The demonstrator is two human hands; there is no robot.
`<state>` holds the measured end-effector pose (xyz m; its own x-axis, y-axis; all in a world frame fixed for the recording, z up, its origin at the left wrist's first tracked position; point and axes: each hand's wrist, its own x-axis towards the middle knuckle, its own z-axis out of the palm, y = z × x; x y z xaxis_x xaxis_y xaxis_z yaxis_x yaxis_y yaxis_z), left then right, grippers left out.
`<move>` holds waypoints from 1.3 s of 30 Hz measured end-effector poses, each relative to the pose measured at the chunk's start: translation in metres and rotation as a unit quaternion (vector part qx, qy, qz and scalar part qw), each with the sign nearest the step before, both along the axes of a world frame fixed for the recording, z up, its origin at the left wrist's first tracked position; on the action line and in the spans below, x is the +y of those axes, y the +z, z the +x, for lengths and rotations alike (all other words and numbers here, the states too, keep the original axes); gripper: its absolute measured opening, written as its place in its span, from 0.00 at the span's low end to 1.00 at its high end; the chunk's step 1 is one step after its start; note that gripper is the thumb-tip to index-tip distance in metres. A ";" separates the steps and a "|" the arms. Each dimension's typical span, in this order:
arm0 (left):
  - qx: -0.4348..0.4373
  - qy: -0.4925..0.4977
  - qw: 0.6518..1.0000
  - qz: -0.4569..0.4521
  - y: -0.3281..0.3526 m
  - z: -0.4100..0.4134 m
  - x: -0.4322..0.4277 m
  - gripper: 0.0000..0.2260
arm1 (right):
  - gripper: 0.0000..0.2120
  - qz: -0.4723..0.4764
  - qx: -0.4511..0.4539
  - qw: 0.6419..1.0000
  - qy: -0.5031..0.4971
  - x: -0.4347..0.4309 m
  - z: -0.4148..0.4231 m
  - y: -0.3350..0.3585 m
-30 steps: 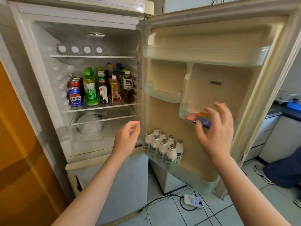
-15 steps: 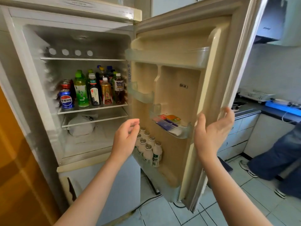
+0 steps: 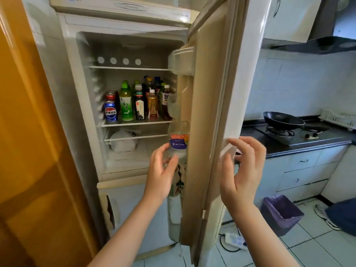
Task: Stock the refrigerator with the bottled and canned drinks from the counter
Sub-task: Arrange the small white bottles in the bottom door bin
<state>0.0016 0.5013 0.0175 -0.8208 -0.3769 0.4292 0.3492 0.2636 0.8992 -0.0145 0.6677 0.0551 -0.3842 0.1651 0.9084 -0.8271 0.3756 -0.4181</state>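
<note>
Bottles and cans stand upright, packed on the middle shelf of the refrigerator, up and left of both hands. The left hand hovers empty, fingers loosely curled, before the door-bin bottles. The door stands edge-on and vertical between the hands. The right hand, also empty and half open, is nearer its outer face, so likely the one to push. Rightward, the table carries a wok.

Fridge cream; can blue, red, white; bottle green; wok black; bin purple; door orange; floor tiles white.
</note>
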 end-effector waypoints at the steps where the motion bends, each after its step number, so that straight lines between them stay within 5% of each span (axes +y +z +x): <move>1: -0.002 0.006 1.000 0.011 -0.001 0.004 -0.005 0.17 | 0.12 0.005 0.008 1.000 0.024 -0.007 0.000 0.000; 7: -0.008 0.053 0.998 0.042 -0.004 0.028 -0.037 0.21 | 0.13 0.026 0.013 0.984 0.176 -0.058 0.002 0.004; 14: 0.032 0.089 0.995 0.029 -0.006 0.049 -0.058 0.27 | 0.16 0.158 -0.065 0.955 0.243 -0.108 -0.034 -0.005; 20: 0.032 0.250 0.968 -0.014 -0.006 0.033 -0.083 0.30 | 0.23 0.262 -0.135 0.928 0.226 -0.148 -0.088 -0.016; 25: -0.008 0.417 0.905 -0.086 -0.006 0.002 -0.120 0.35 | 0.26 0.306 -0.135 0.920 0.204 -0.179 -0.128 -0.018; 39: -0.085 0.466 0.880 -0.034 0.017 -0.095 -0.236 0.54 | 0.27 0.348 0.012 0.933 0.094 -0.254 -0.231 -0.015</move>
